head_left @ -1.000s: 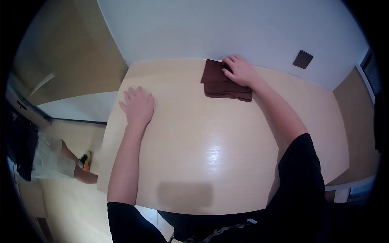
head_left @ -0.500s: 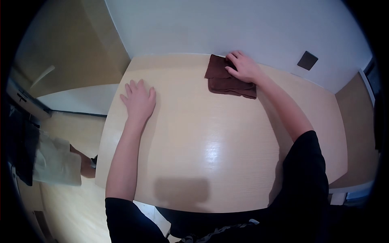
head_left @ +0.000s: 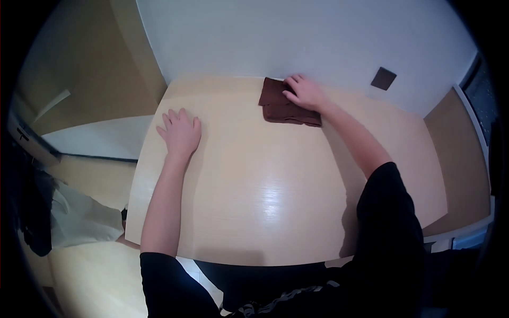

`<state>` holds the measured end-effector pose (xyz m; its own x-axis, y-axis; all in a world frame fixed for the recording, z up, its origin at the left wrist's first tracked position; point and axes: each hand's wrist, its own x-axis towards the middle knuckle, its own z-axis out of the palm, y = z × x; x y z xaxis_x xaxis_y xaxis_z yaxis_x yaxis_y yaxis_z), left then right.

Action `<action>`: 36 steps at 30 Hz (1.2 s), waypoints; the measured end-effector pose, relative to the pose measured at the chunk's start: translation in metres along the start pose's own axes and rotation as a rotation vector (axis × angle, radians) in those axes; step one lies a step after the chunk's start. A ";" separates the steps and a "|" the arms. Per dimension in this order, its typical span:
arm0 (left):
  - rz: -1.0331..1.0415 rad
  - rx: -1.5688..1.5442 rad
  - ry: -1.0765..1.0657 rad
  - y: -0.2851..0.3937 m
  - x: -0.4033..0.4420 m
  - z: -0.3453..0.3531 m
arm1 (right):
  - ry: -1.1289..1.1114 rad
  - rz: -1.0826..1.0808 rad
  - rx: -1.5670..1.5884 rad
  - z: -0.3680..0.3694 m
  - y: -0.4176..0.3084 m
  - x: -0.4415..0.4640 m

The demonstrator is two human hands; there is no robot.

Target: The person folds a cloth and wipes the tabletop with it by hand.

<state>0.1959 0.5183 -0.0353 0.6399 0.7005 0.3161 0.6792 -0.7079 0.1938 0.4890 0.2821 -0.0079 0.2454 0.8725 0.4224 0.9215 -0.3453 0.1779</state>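
Note:
A folded dark brown cloth (head_left: 286,112) lies on the pale wooden table (head_left: 238,175), close to the wall at the back. My right hand (head_left: 305,94) rests on the cloth's upper right part, fingers curved over it and thumb apart. It presses the cloth against the tabletop; the undersides of the fingers are hidden. Over on the left part of the table, my left hand (head_left: 181,132) lies palm down with its fingers spread, holding nothing.
The white wall (head_left: 318,42) borders the table's back edge and carries a dark square plate (head_left: 383,78). A person in pale shorts (head_left: 85,217) is on the floor side at left. A wooden panel (head_left: 461,164) stands at right.
The view has shifted slightly, moving the table's right side and wall plate leftward in the picture. My hands and the cloth keep nearly the same places. The person at left has shifted toward the table.

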 end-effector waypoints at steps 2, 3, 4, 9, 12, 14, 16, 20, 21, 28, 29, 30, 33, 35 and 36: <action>0.012 -0.015 0.008 -0.002 0.001 0.001 | 0.055 0.085 0.129 -0.001 -0.008 -0.007; 0.017 -0.016 0.000 -0.003 0.003 0.001 | 0.064 0.090 0.116 -0.006 -0.013 -0.011; 0.024 -0.023 0.011 -0.003 0.004 0.001 | 0.076 0.051 0.126 -0.011 -0.020 -0.016; 0.015 -0.013 -0.040 0.003 0.009 -0.010 | 0.016 -0.016 0.256 -0.050 -0.071 -0.066; 0.011 -0.009 -0.015 0.000 0.009 -0.005 | -0.054 -0.086 0.275 -0.080 -0.113 -0.112; 0.012 -0.016 -0.008 -0.001 0.011 -0.001 | -0.056 -0.143 0.102 -0.109 -0.142 -0.137; 0.008 -0.018 -0.009 -0.003 0.014 0.003 | -0.026 -0.092 0.039 -0.140 -0.170 -0.153; 0.032 -0.023 0.031 -0.003 0.014 0.011 | -0.165 0.228 0.319 -0.143 -0.200 -0.178; 0.037 -0.026 0.036 -0.004 0.015 0.009 | -0.168 0.228 0.324 -0.140 -0.199 -0.177; 0.037 -0.014 -0.016 -0.001 0.011 -0.003 | -0.014 0.003 0.293 -0.101 -0.131 -0.126; 0.023 -0.003 -0.022 0.000 0.011 -0.003 | -0.022 -0.005 0.292 -0.096 -0.122 -0.114; 0.011 0.005 -0.029 0.001 0.011 -0.003 | -0.031 -0.011 0.290 -0.092 -0.117 -0.106; 0.016 0.019 0.008 -0.002 0.009 0.001 | 0.045 0.014 0.279 -0.076 -0.112 -0.089; 0.023 -0.003 0.014 0.000 0.007 0.000 | 0.071 0.045 0.264 -0.060 -0.095 -0.074; 0.036 -0.019 0.019 -0.001 0.006 -0.001 | 0.098 0.083 0.254 -0.051 -0.087 -0.064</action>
<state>0.1985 0.5232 -0.0329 0.6566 0.6732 0.3402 0.6491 -0.7340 0.1997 0.3776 0.2382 -0.0051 0.3038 0.8030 0.5127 0.9485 -0.3055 -0.0835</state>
